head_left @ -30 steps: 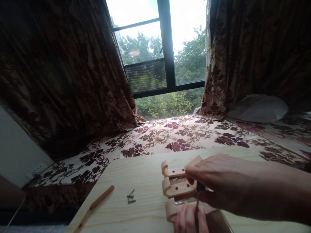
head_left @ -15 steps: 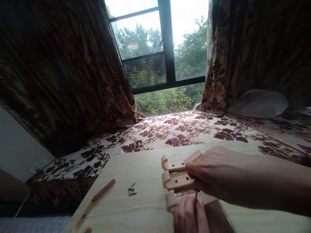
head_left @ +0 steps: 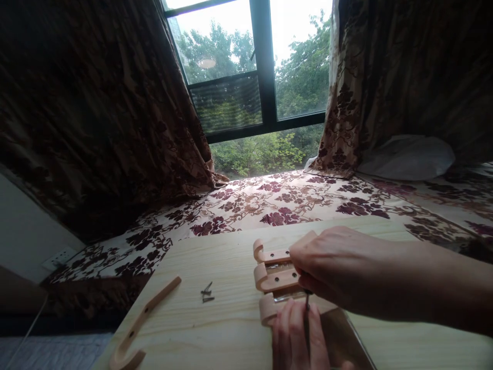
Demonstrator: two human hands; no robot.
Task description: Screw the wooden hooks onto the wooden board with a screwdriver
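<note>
My right hand [head_left: 331, 262] is closed in a fist round a screwdriver [head_left: 307, 298]; only its thin dark shaft shows below the fist, and the handle is hidden. The shaft points down between the fingers of my left hand [head_left: 296, 331]. Those fingers press on the nearest of three pale wooden hooks [head_left: 267, 311], which is partly covered. Beyond it lie the middle hook [head_left: 277, 279] and the far hook [head_left: 275, 255], each with two dark screw spots. The hooks lie side by side, curled ends leftward, over a clear-edged brown piece [head_left: 346, 341].
Several small dark screws [head_left: 207, 294] lie on the pale wooden board [head_left: 227, 257]. Left of them is a loose wooden hook [head_left: 146, 311] with two holes. Behind the board spreads a floral cloth [head_left: 250, 205] below a window [head_left: 265, 77] with curtains [head_left: 115, 128].
The whole view has shifted slightly, showing more of the loose hook's curled end. My hands keep nearly the same position and hold at the nearest hook.
</note>
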